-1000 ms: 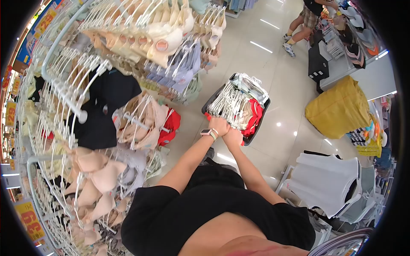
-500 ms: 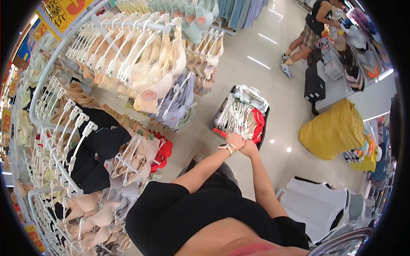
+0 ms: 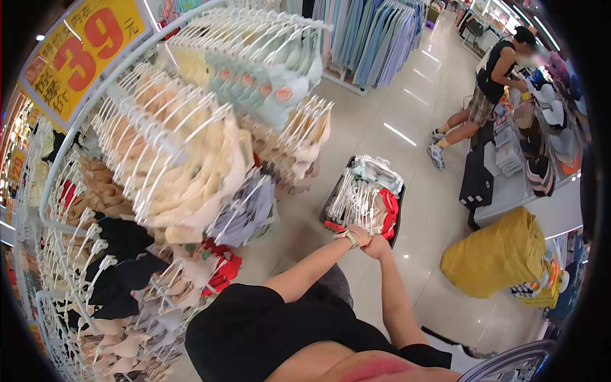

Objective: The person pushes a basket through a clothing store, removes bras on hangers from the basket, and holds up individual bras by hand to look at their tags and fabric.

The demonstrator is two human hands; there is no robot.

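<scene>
A dark basket [image 3: 396, 234] full of bras on white hangers [image 3: 356, 197] sits low in front of me. Pale mint bras [image 3: 377, 172] lie at its far end, with red fabric [image 3: 389, 210] along its right side. My left hand [image 3: 358, 236], with a watch and bracelet at the wrist, is closed at the basket's near edge. Right beside it, touching or nearly so, my right hand [image 3: 377, 246] is also closed there. The exact part of the basket inside my fingers is hidden by the hands.
Racks of hanging bras [image 3: 184, 153] crowd the left, below a yellow price sign [image 3: 86, 54]. A yellow sack [image 3: 493, 254] stands at right, near a black box [image 3: 477, 175]. Ahead right, a person [image 3: 493, 86] stands at a display of caps [image 3: 541, 118]. Clothes rack [image 3: 372, 41] beyond.
My view has tilted up, showing more of the aisle ahead. The basket and both hands appear slightly lower in view, the grip unchanged. The nearby person now shows more fully.
</scene>
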